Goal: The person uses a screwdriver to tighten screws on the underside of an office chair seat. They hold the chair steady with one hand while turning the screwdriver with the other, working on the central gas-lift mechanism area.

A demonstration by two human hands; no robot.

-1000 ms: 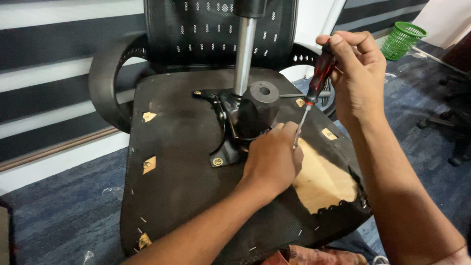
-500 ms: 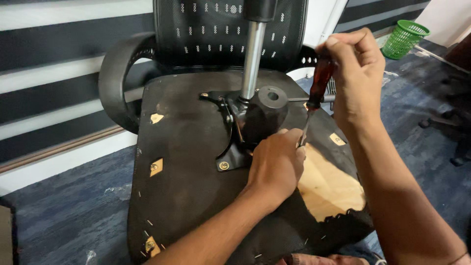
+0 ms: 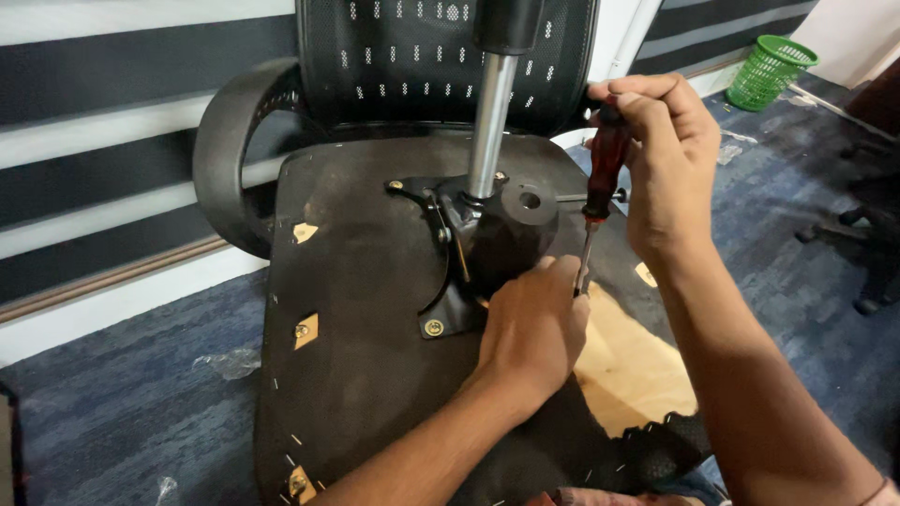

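A blue carpet floor point(image 3: 131, 403) and a striped wall surround one overturned office chair point(image 3: 366, 309). One green basket point(image 3: 771, 70) stands far beyond it. One screwdriver point(image 3: 600, 187) stands upright over the chair's underside, gripped by the right hand point(image 3: 661, 159); the left hand point(image 3: 534, 328) is curled around its tip.

No packages, labels, signs or screens

Nothing of that kind shows anywhere in this view: no box or wrapper, no sticker or tag, no notice on the wall, no display.
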